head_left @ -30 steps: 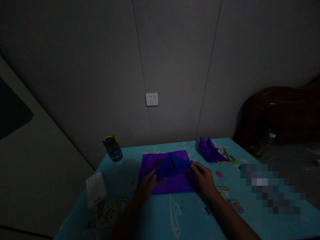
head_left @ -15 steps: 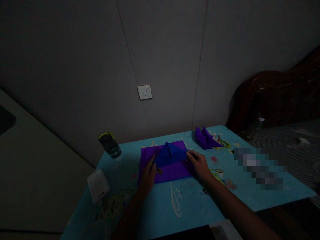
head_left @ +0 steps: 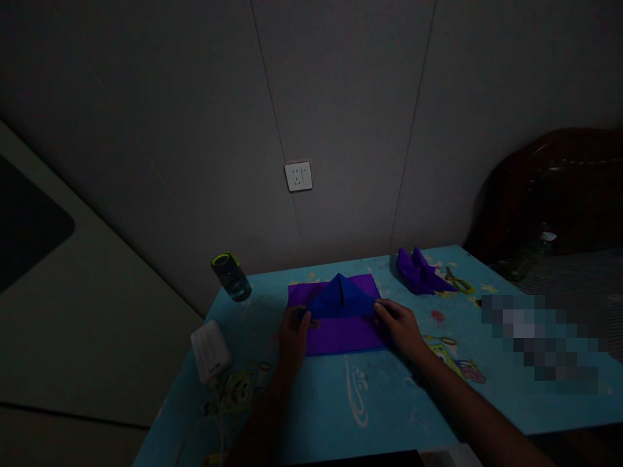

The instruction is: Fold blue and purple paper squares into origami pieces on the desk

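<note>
A folded blue paper (head_left: 357, 302), peaked in the middle with a slit below the peak, is held between my two hands. My left hand (head_left: 293, 329) pinches its left corner. At the right corner, my right hand (head_left: 400, 324) grips it between thumb and fingers. Beneath it lies a flat stack of purple paper (head_left: 343, 337) with a blue edge showing at the bottom. Behind and to the right sits a folded purple paper boat (head_left: 418, 272). Scissors (head_left: 460, 281) with yellow-green handles lie beside the boat.
A dark bottle (head_left: 232, 277) with a yellow-green rim stands at the table's back left. A white charger-like box (head_left: 210, 350) with a cable lies nearer on the left. The blue patterned tablecloth (head_left: 389, 412) covers the table, against a wall with a socket (head_left: 298, 176). A blurred-out patch covers the right.
The view has swung slightly left, so things appear farther right. The blue paper is now more level and symmetrical between my hands, both still gripping its corners.
</note>
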A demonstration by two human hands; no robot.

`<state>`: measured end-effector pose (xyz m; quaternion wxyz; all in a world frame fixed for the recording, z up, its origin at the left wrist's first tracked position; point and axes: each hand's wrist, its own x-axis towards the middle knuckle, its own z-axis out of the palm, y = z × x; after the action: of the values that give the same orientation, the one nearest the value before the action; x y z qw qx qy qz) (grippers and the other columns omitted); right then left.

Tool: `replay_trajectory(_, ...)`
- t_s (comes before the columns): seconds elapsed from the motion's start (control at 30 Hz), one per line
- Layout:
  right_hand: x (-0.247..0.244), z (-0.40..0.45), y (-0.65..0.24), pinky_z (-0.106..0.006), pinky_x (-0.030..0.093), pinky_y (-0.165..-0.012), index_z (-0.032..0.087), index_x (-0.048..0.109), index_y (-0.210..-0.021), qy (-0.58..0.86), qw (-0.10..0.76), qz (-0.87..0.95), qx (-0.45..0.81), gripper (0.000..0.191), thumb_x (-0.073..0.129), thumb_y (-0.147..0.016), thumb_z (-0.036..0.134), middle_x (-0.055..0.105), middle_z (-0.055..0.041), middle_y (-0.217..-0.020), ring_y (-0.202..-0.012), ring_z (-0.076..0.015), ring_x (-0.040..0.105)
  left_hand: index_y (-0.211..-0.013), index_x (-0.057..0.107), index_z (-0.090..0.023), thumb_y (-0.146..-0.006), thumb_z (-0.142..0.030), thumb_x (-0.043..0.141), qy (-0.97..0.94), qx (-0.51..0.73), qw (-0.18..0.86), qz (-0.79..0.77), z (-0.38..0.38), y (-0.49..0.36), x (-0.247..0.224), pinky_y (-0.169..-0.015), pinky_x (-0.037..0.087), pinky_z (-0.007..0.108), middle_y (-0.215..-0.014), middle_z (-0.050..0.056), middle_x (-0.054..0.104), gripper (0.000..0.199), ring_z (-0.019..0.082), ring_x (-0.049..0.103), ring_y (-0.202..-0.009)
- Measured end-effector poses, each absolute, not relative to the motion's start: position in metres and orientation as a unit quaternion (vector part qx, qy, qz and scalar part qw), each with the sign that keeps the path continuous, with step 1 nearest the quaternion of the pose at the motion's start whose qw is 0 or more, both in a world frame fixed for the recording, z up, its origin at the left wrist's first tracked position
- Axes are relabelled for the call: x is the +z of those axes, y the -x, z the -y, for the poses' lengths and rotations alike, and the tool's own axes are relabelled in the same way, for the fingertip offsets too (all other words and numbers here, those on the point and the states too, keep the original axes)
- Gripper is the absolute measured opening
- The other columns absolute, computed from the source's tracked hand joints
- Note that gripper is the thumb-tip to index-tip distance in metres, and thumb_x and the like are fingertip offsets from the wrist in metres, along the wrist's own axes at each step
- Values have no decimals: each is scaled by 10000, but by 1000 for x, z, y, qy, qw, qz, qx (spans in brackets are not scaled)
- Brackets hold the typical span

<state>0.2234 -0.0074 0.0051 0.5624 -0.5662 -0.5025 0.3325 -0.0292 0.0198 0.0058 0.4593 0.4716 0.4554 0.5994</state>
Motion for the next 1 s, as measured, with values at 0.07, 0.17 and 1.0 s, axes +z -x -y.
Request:
replay_trajectory(0.07,5,8,-223,-335,508,-681,162,741,-910,564,562,506,331,453,662,-774,587,742,-75,-832,-714,-233,656,-943,588,-168,-737,-419,719,-456,600,466,-463,-21,31,6,-611,570,298,-689,-11,698,350,176,704,-583)
replay_trajectory(0.17,7,9,-223,-334,505,-689,159,737,-903,564,561,512,324,441,654,-789,576,736,-70,-812,-703,-228,652,-980,629,-150,-725,-433,724,-445,592,475,-475,-21,31,6,-650,581,323,-696,7,721,393,193,717,-615)
replay_trajectory(1.0,14,12,-225,-340,510,-741,177,746,-897,578,529,545,298,438,620,-811,588,745,-83,-874,-790,-260,665,-1101,689,-139,-801,-516,626,-494,557,464,-481,-22,33,2,-698,594,342,-750,65,751,486,233,731,-688)
